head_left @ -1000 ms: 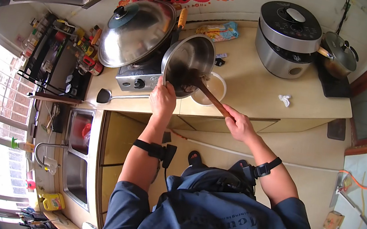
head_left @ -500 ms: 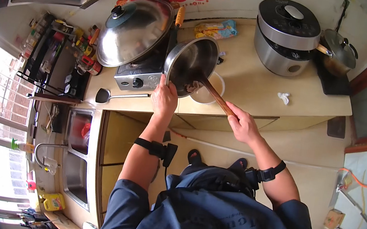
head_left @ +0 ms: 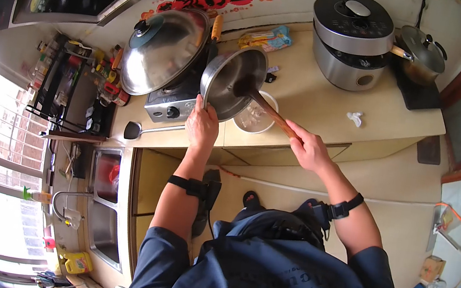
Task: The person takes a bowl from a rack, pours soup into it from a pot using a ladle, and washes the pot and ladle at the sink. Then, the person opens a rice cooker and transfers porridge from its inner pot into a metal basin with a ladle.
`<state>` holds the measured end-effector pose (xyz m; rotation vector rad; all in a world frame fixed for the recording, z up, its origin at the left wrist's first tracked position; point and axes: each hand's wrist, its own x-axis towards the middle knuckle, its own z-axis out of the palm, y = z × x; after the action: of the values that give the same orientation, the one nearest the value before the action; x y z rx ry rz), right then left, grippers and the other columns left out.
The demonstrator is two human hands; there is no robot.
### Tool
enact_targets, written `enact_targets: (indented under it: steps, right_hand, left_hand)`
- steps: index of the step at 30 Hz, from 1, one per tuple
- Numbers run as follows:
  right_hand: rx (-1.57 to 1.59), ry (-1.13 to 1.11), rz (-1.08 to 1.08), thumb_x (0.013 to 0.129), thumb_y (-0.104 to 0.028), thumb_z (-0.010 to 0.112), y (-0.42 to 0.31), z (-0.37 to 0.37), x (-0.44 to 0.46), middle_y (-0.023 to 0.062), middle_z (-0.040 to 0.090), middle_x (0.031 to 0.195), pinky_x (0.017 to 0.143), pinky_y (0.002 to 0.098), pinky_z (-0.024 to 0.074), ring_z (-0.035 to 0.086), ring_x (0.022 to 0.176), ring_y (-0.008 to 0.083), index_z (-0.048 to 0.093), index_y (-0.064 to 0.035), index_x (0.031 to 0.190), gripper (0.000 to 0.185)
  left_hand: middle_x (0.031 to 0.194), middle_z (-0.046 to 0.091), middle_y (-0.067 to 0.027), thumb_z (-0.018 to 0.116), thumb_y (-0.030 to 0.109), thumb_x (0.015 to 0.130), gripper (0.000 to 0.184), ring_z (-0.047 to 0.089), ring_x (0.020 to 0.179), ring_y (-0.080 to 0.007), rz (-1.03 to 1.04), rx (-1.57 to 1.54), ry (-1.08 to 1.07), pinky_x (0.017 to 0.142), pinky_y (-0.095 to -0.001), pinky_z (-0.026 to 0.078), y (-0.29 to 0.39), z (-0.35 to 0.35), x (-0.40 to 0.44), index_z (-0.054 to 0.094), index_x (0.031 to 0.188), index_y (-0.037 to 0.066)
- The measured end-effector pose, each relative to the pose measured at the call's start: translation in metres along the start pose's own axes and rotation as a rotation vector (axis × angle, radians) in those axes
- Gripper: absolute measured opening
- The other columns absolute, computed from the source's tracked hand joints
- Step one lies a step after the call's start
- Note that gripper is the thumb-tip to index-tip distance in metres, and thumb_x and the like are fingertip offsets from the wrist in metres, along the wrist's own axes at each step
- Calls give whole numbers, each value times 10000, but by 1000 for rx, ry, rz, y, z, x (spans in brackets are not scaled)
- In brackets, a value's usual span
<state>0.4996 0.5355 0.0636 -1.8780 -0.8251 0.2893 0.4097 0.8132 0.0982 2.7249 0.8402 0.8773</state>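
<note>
My left hand (head_left: 202, 128) is closed on the lower rim of a steel mixing bowl (head_left: 222, 80), which tilts steeply over the counter. My right hand (head_left: 310, 150) grips the handle of a wooden spatula (head_left: 273, 115); its dark head rests inside the steel bowl, its exact shape hard to make out. Just beneath the tilted rim stands a white bowl (head_left: 267, 127) with pale brownish food (head_left: 253, 117) in it. The steel bowl partly covers the white one.
A wok with a domed lid (head_left: 163, 53) sits on the gas stove (head_left: 173, 108). A metal turner (head_left: 152, 129) lies near the counter edge. Further right are a rice cooker (head_left: 349, 48), a crumpled tissue (head_left: 354, 118) and a lidded saucepan (head_left: 419, 59). The sink (head_left: 104, 229) is at left.
Brownish lumps seen at the steel bowl's lower rim are gone from there, and food shows in the white bowl. The spatula head has shifted slightly within the steel bowl. The camera view moved a little.
</note>
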Motion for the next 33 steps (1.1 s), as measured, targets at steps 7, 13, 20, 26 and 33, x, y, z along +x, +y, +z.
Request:
enact_targets:
  steps: [7,13,20,26,33]
  right_hand:
    - [16,-9,8,878,-169,516,10,14,-1,189,652,826,629,383,489,615,668,337,531,-97,1294,423]
    - [20,-40,19,868,-129,511,-4,-14,-18,168,636,747,593,338,484,588,580,236,541,-39,1277,420]
    - [13,-20,-35,866,-159,528,19,4,-15,170,641,761,601,346,487,595,607,262,545,-76,1283,425]
    - [27,-68,28,857,-91,517,25,-26,-35,90,589,709,584,286,456,524,584,147,524,-38,1294,441]
    - [108,-105,35,863,-94,531,16,-15,-28,91,618,757,609,290,471,558,624,151,521,-46,1299,439]
  left_hand:
    - [847,646,-267,469,198,902,404,632,713,-416,25,15,38,653,-481,514,5,-4,3,541,1198,-66]
    - [859,643,-275,468,188,900,406,635,723,-409,20,28,50,660,-472,517,-4,-9,-2,533,1211,-64]
    - [865,646,-278,462,193,906,415,635,771,-418,-77,-18,54,709,-481,508,0,-14,4,523,1217,-74]
    - [864,637,-262,442,179,919,261,598,779,-462,-180,-154,114,697,-503,477,-6,-23,-3,576,1084,27]
    - [769,616,-277,412,225,936,319,580,744,-477,-214,-217,188,674,-524,454,-1,-24,-7,582,845,-29]
